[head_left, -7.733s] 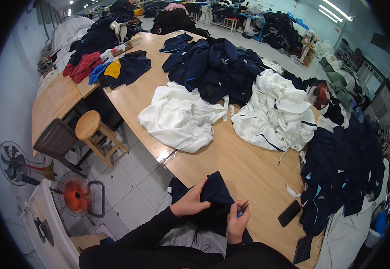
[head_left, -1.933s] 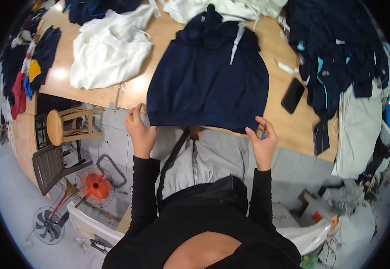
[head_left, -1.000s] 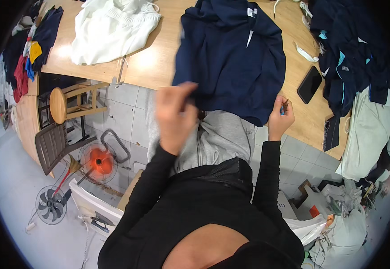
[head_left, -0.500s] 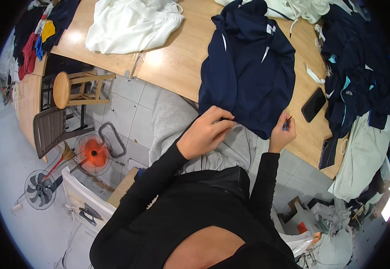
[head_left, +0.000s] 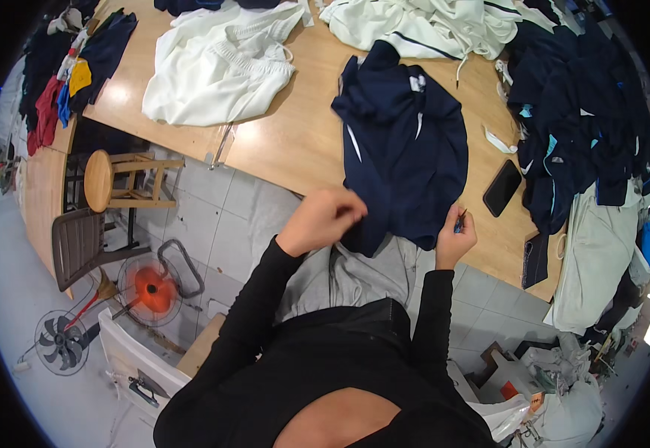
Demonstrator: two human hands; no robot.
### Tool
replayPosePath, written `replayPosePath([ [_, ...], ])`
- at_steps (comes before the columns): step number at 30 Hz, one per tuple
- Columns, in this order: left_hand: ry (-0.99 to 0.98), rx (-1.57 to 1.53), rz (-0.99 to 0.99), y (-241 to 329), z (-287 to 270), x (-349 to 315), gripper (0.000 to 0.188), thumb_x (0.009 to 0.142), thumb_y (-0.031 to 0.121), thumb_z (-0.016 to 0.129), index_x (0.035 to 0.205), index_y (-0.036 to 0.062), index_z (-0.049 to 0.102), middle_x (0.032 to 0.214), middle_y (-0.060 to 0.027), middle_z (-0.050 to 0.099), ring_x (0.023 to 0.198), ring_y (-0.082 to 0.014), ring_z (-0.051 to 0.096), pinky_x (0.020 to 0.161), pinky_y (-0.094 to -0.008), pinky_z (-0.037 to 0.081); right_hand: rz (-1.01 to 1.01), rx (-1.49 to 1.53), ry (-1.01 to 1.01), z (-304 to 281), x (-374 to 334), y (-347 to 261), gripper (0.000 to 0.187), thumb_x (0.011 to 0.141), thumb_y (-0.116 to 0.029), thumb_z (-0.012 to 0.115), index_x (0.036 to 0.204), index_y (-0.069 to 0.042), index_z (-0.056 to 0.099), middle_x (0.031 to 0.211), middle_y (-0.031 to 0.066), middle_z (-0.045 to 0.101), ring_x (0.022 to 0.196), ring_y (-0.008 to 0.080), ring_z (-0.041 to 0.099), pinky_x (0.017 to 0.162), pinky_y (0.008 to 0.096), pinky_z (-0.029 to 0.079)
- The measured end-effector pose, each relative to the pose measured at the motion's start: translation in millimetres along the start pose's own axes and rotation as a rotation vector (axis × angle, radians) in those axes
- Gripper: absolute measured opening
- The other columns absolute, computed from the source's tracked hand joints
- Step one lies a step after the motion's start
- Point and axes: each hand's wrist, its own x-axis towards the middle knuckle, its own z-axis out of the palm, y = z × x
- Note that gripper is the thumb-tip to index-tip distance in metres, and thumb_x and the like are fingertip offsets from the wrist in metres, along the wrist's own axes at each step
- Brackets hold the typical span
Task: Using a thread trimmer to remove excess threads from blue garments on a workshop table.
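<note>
A navy jacket (head_left: 414, 160) with white slanted slits and a pale label at its collar lies on the table, its lower end hanging over the near edge toward my lap. At the lower left of the jacket is my left hand (head_left: 319, 222), slightly blurred, its fingers curled and pressed together at the fabric's side. What is between those fingertips does not show. By the lower right hem, my right hand (head_left: 455, 240) is closed around a small blue tool (head_left: 459, 221) with a thin dark tip; its exact kind is mostly hidden by the fingers.
White trousers (head_left: 220, 75) lie to the left on the wooden table (head_left: 288, 145), with more white garments (head_left: 414, 26) at the back. A black phone (head_left: 502, 188) and a navy garment heap (head_left: 571, 127) are on the right. A stool (head_left: 100, 181) and fan (head_left: 153, 290) stand lower left.
The jacket sits lower and further left in the picture. My left hand has come off the bottom hem to the jacket's left side. The right hand still grips the small tool.
</note>
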Motion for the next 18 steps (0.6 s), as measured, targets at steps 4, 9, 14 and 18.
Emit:
replayPosePath([
  [4,0.577,-0.093,-0.099,3,-15,48,0.023,0.092,0.006,0.079,0.114,0.0013,0.075,0.103,-0.0169,0.071,0.085,-0.0277,0.075,0.077,-0.0385,0.060,-0.025,-0.009,0.000,3,-1,-4,0.017,0.102,-0.009,0.077,0.094,0.005,0.073,0.080,0.0021,0.066,0.073,0.0091,0.057,0.066,0.0270,0.046],
  [9,0.746,0.056,-0.043,-47,-33,124,0.031,0.089,0.012,0.084,0.115,-0.0011,0.074,0.111,-0.0202,0.074,0.094,-0.0331,0.075,0.081,-0.0399,0.062,-0.112,-0.014,-0.002,8,-3,-7,0.018,0.102,-0.010,0.077,0.092,0.004,0.072,0.076,0.0032,0.063,0.068,0.0109,0.054,0.062,0.0288,0.044],
  [14,0.242,0.070,0.381,31,5,91,0.013,0.089,0.007,0.079,0.100,0.0012,0.079,0.096,-0.0134,0.075,0.094,-0.0324,0.074,0.083,-0.0419,0.058,-0.092,-0.095,0.008,-5,-8,9,0.021,0.106,-0.014,0.072,0.095,0.004,0.073,0.077,0.0035,0.064,0.068,0.0114,0.055,0.061,0.0289,0.042],
  [18,-0.052,-0.005,0.303,20,13,27,0.013,0.091,0.003,0.079,0.104,0.0024,0.079,0.093,-0.0114,0.072,0.087,-0.0255,0.073,0.073,-0.0366,0.057,0.150,0.154,-0.010,-15,-4,25,0.032,0.113,-0.021,0.062,0.102,0.006,0.076,0.078,0.0029,0.065,0.069,0.0102,0.055,0.062,0.0280,0.042],
])
